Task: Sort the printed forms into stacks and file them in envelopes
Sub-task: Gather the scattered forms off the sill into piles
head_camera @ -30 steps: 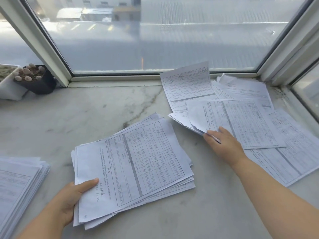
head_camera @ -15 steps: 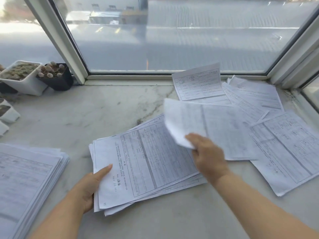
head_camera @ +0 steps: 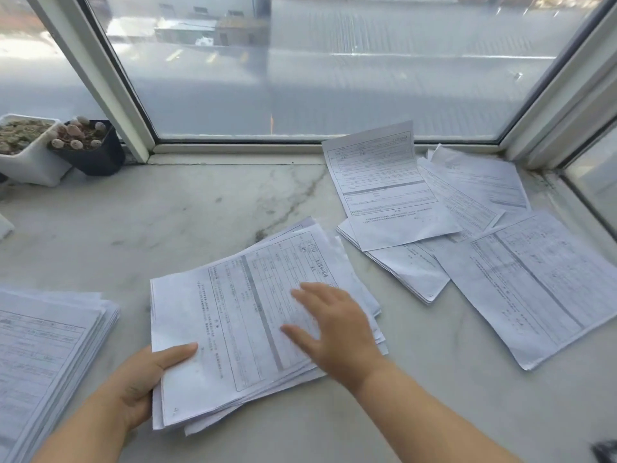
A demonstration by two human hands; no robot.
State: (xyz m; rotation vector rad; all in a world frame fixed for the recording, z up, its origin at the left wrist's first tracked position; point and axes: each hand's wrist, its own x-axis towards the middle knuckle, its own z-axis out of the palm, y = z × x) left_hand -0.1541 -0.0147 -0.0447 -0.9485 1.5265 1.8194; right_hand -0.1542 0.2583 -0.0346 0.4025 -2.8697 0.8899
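Lying under right hand [head_camera: 337, 332]: stack [head_camera: 233, 329]

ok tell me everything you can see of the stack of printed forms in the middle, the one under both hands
The middle stack of white printed paper forms lies flat on the grey-veined marble sill, turned at an angle, its sheets loosely fanned so edges stick out. The top sheet shows a black ruled table and small text, too small to read. The left hand grips its near left corner, thumb on top; the right hand is spread over its right half.
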